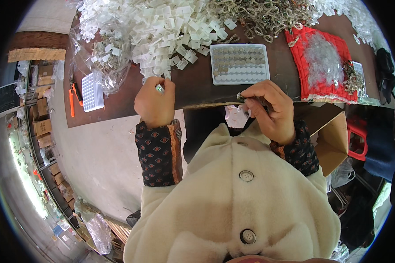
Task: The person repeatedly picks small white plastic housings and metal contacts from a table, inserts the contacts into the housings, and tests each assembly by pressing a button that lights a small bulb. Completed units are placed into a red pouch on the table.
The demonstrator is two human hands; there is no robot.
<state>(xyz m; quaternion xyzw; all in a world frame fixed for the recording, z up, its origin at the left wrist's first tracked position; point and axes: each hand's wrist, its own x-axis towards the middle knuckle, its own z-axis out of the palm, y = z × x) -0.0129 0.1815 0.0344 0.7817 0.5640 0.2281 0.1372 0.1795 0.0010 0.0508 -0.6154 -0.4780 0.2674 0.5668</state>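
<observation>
My left hand (152,104) is closed in a fist near the table's front edge. A small white plastic piece (159,89) with a dark mark shows between its thumb and fingers. To the right, my right hand (272,109) pinches a tiny greyish piece (239,96) at the fingertips, too small to name. Just beyond that hand lies a white tray (215,80), its far rows holding round greyish discs and its near pockets mostly bare. A heap of translucent white plastic pieces (162,33) spreads beyond my left hand.
Tangled beige cord loops (263,17) lie at the far side. On the right, a red cloth (297,61) bears clear plastic bits (322,61). A clear bag (118,79), a second white tray (92,93) and orange-handled pliers (72,103) are on the left. A cardboard box (331,140) stands below.
</observation>
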